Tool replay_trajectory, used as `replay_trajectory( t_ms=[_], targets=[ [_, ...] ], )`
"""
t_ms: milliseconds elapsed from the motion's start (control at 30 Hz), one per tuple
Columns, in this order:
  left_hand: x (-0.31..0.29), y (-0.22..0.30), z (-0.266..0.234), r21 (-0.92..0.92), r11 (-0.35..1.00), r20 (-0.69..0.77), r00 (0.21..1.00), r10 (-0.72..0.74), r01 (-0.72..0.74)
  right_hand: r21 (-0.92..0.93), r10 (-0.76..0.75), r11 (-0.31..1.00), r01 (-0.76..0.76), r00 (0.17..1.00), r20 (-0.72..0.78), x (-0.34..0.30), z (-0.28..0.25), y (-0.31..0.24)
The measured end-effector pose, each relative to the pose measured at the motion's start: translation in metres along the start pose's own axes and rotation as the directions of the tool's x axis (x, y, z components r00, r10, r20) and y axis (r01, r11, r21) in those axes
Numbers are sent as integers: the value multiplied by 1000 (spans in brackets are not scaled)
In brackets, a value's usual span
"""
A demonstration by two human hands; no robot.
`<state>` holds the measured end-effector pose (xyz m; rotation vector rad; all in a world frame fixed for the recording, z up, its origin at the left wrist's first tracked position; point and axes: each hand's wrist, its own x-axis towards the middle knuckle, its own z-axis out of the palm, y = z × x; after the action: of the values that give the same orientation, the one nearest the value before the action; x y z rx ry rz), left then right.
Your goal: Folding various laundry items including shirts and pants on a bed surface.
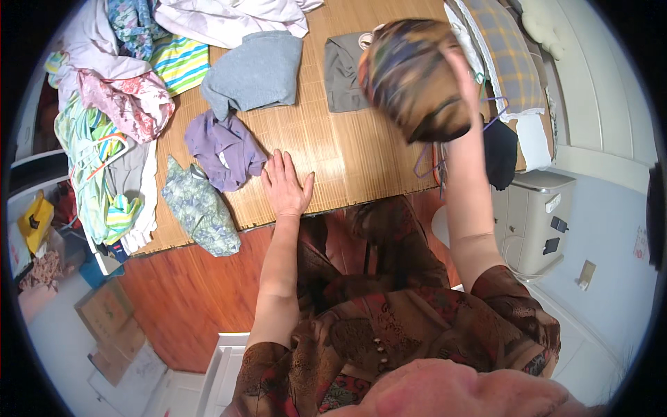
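Observation:
My left hand [286, 187] lies flat on the bamboo mat [326, 153], fingers stretched out, next to a crumpled purple garment [236, 149]. Raised at the right, my right hand [467, 87] grips a bundled brown, black and orange patterned garment [413, 76]; motion blurs both, and the garment hides some of the fingers. Partly behind this bundle is a folded grey-brown garment [340, 83]. A folded blue-grey garment [260, 69] rests farther back, left of the middle. Over the mat's near edge hangs a green-and-blue patterned cloth [201, 212].
Heaped clothes [125, 104] cover the far left, with a white-and-orange hanger [104, 156] among them. Purple hangers [425, 163] and a black cloth [500, 153] sit at the right edge, near a pale cabinet [531, 215]. Cardboard boxes [108, 313] stand lower left.

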<state>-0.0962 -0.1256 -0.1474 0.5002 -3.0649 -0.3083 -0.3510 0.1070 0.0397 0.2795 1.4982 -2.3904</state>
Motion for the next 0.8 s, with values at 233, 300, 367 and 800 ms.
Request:
replay_trajectory(
  t_ms=[233, 300, 367, 800],
  targets=[
    [7, 12, 1, -81, 996, -4, 999, 36, -36, -4, -149, 989, 151, 974, -173, 72, -89, -35],
    [11, 19, 4, -93, 995, -5, 999, 47, -48, -703, -325, 709, 63, 913, -246, 113, -179, -20],
    [3, -1, -2, -36, 999, -5, 1000, -13, 12, -959, -719, -257, -118, 686, 108, 66, -106, 25],
    [4, 1, -4, -97, 995, 3, 1000, 24, -24, -728, -328, -243, 641, 653, 683, -47, -17, 248]
  ],
)
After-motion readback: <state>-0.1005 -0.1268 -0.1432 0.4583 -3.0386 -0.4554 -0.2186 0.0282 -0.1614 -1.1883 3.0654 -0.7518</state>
